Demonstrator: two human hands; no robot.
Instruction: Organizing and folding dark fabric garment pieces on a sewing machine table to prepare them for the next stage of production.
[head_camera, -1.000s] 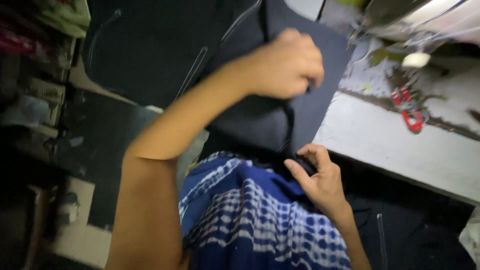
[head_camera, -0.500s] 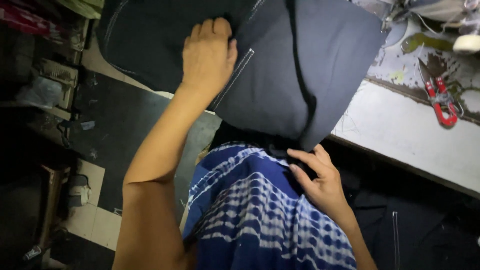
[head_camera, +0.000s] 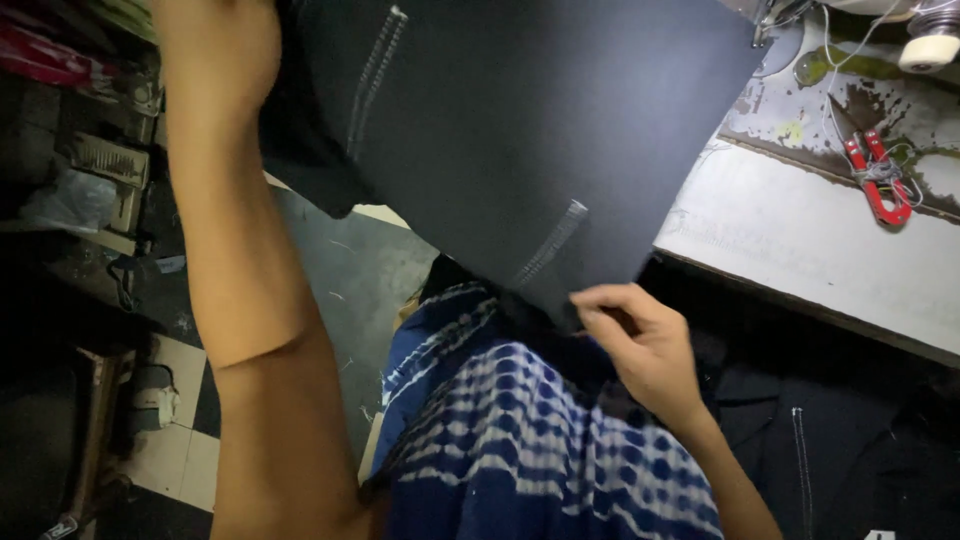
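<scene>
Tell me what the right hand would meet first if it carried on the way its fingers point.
The right hand already pinches the lower corner of the dark fabric panel; its fingers point up and left, so more of that panel comes first, though depth is unclear.

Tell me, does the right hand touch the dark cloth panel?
Touching. The head view shows the right hand pinching the lower corner of the dark cloth panel between its fingertips.

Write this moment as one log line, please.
left hand: raised, at dark fabric panel | right hand: pinches panel's lower corner | red snips: on table
</scene>
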